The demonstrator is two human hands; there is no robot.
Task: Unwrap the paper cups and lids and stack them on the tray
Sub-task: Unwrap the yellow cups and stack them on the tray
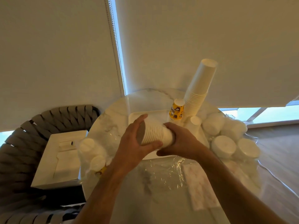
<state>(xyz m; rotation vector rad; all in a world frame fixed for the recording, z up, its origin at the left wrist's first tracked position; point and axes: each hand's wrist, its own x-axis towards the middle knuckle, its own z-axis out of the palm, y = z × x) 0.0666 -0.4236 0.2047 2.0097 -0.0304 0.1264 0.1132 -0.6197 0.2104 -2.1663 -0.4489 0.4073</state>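
Note:
A short stack of white paper cups (154, 134) lies sideways in the air above the white tray (155, 113). My left hand (135, 143) grips its open-mouth end and my right hand (179, 141) wraps the narrow bottom end. On the tray's far right corner stand a tall leaning stack of white cups (199, 88), a yellow printed cup stack (176, 111) and a small upturned white cup (195, 122). Wrapped white lids (226, 139) are piled at the right of the tray. More wrapped cups (92, 152) lie at the left. Loose clear wrap (163, 173) lies in front of the tray.
The round marble table (145, 97) stands against window blinds (178, 38). A woven grey chair (24, 143) at the left carries an open white box (59, 157). A pale printed packet (200, 186) lies on the near right of the table. Wooden floor (278, 151) shows at the right.

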